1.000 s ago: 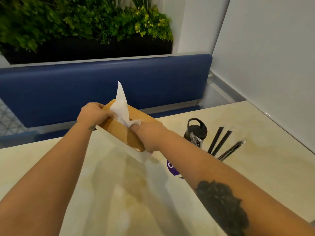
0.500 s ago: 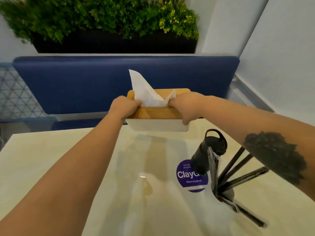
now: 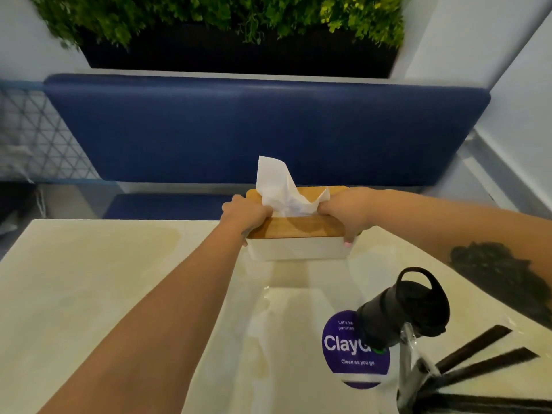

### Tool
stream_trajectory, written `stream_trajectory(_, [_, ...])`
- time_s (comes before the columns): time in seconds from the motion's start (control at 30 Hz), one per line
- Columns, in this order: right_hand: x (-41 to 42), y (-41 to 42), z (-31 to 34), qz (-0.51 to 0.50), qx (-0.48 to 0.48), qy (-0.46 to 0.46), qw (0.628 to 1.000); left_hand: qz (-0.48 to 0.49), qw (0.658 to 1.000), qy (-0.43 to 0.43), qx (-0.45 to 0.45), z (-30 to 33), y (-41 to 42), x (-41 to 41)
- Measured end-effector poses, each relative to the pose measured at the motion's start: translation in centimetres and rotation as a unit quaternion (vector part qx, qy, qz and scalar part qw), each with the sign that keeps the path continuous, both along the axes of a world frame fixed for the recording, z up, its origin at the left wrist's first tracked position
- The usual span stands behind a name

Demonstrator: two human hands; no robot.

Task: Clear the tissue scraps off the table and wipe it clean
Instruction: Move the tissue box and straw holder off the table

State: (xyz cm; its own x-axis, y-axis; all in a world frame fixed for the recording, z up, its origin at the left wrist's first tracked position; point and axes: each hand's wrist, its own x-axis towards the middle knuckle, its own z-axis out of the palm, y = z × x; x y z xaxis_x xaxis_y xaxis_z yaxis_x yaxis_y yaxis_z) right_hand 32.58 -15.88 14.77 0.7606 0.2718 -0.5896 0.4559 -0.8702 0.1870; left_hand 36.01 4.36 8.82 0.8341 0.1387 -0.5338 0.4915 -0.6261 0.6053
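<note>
Two bare hands grip a tissue box (image 3: 298, 246) at the far edge of a pale table (image 3: 89, 294), just above the centre of the frame. The left hand (image 3: 246, 215) curls its fingers round the box's left end; the right hand (image 3: 348, 215) clasps the right end, fingertips hooked over the wooden lid (image 3: 295, 227) and down onto the white body. A white tissue (image 3: 279, 189) stands up out of the lid's slot between the two hands — crumpled at its base, pointed at its top. In the lower right of the frame a black bottle (image 3: 397, 312) with a loop handle stands on the table, partly covering a round purple sticker (image 3: 352, 354) that reads "Clean as you go"; dark wrapped sticks (image 3: 478, 366) fan out beside it. Across the upper half runs a blue bench back (image 3: 239, 130) — above it, a dark planter of green foliage (image 3: 224, 13).
</note>
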Motion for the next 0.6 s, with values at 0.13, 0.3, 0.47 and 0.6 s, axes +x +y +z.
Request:
stream_trajectory(0.13, [0.8,-0.3,-2.1,0.008,0.009,0.012,1.000,0.002,1.000,0.006,0.007,-1.6,-0.3,0.2])
stream_trajectory(0.3, [0.9,-0.7,-3.5,0.006,0.012,0.020,1.000,-0.020,1.000,-0.007,0.023,-2.9,-0.7,0.0])
stream_trajectory(0.47, [0.8,-0.8,-4.2,0.009,0.013,0.013,1.000,-0.032,0.997,-0.025,0.064,-3.4,-1.1,0.2])
stream_trajectory(0.6, [0.6,-1.0,-4.0,0.016,0.012,0.008,1.000,-0.021,0.997,-0.019,0.066,-3.3,-0.9,0.0])
